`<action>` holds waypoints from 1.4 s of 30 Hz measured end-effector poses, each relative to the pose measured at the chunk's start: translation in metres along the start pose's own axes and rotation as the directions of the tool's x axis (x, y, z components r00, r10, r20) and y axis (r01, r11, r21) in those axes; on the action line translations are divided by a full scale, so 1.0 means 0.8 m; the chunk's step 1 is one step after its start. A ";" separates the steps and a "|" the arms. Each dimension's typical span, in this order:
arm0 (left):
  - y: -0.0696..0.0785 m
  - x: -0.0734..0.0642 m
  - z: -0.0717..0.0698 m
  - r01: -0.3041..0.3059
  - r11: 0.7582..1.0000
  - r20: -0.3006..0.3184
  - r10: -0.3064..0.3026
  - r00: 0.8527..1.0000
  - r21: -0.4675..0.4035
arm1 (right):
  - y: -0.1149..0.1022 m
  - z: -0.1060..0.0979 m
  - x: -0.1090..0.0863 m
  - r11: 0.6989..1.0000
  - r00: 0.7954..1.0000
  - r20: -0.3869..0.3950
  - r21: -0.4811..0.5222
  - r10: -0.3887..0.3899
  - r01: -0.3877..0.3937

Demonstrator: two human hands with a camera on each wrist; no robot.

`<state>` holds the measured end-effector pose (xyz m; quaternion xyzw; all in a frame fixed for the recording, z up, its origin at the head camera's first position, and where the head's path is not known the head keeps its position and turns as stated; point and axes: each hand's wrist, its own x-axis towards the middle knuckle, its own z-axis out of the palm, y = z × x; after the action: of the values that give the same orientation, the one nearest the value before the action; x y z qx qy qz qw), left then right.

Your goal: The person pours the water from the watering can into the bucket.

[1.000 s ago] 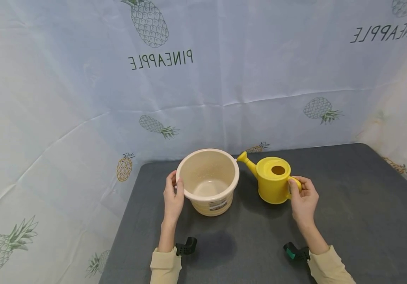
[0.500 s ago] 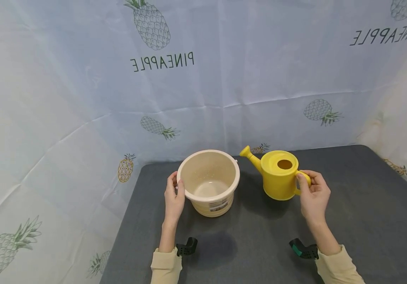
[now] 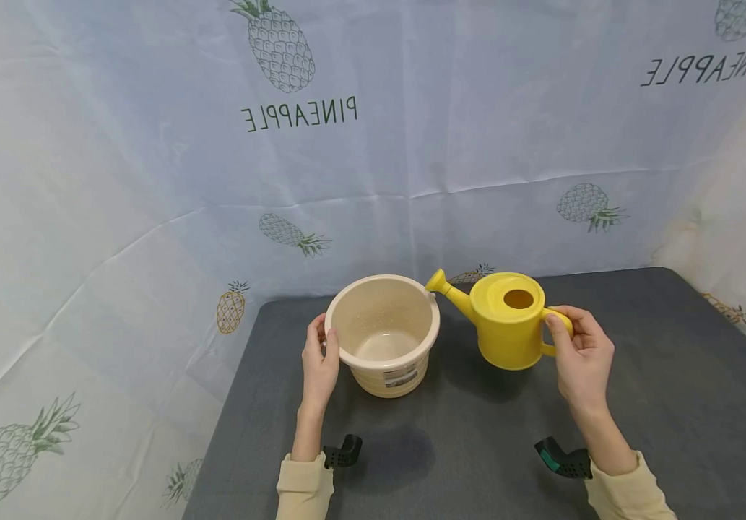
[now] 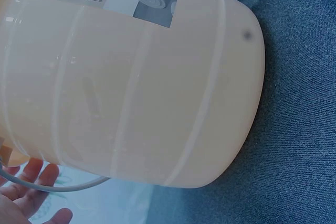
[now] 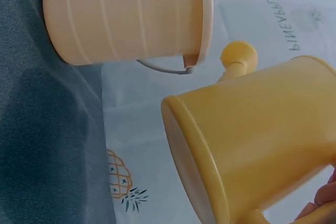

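A cream plastic bucket (image 3: 388, 375) stands upright on the dark table. My left hand (image 3: 318, 368) rests against its left side just below the rim, fingers touching near the wire handle (image 4: 79, 186); the left wrist view shows the thumb apart from the bucket wall. My right hand (image 3: 586, 361) grips the handle of a yellow watering can (image 3: 509, 332), held above the table to the bucket's right. Its spout head (image 3: 437, 282) points left, close to the bucket's right rim. In the right wrist view, a gap separates the spout head from the bucket.
The dark cloth-covered table (image 3: 665, 404) extends to the right and toward the front. Behind it hangs a pale curtain (image 3: 470, 130) printed with pineapples, which also runs along the left and right sides. A black wrist mount (image 3: 343, 451) sits on each forearm.
The watering can has risen and moved right, then swung its spout left toward the bucket rim. My right hand has moved right with it. The left hand and bucket have stayed put.
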<state>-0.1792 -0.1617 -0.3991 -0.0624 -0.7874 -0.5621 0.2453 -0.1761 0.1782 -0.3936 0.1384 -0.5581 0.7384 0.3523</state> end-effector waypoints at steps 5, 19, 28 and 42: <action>-0.001 0.000 -0.001 0.005 1.000 0.000 -0.005 1.000 -0.004 | -0.007 0.007 0.000 0.999 1.000 0.004 -0.041 0.013 -0.013; -0.002 0.001 0.000 0.032 0.999 0.004 -0.032 0.999 -0.014 | -0.018 0.020 0.001 1.000 0.996 0.084 -0.004 0.014 -0.014; -0.001 0.001 0.000 0.038 0.999 -0.003 -0.038 0.999 -0.019 | -0.021 0.022 0.002 0.985 0.992 0.115 -0.168 0.043 -0.023; 0.000 0.000 -0.001 0.049 0.999 -0.005 -0.049 0.999 -0.019 | -0.028 0.026 0.003 0.973 0.986 0.161 -0.230 0.040 -0.002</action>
<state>-0.1792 -0.1622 -0.3991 -0.0440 -0.7826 -0.5756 0.2330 -0.1668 0.1629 -0.3684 0.1515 -0.6681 0.6589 0.3107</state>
